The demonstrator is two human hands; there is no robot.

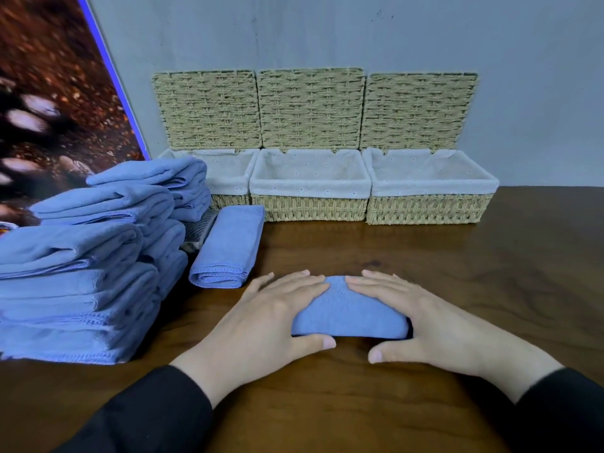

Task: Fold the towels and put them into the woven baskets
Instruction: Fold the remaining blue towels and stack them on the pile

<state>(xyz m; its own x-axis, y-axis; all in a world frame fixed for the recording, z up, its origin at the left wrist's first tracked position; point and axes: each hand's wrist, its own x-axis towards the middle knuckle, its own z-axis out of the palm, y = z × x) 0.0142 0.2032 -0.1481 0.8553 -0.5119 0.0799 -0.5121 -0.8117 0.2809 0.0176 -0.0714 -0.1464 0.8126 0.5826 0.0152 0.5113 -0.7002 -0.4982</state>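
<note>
— Where is the towel?

— The folded towel (351, 313) lies on the table (457, 273) right in front of me, a small blue bundle between my palms. My left hand (268, 317) lies over its left end, fingers straight and flat on the cloth, thumb on the wood at the near edge. My right hand (425, 325) does the same on the right end, fingers flat across the top, thumb on the table. Neither hand curls round it; both just press down, fingertips nearly meeting on top.

— And the rest of the towels?

— A second towel (228, 248), folded long, lies just beyond my left hand, its far end near the baskets. Further left is the pile (81, 289), many blue towels stacked in rough layers at the table's left edge.

— The baskets?

— Three in a row against the wall (327, 34), each with a white liner and its lid tipped up behind. The left basket (228, 181) is half hidden by the pile. The middle basket (310, 204) and right basket (428, 209) show only their liners inside.

— Anything else?

— A poster (49, 93) with brown and pale blurs leans at far left. My sleeves (157, 416) are black.
</note>
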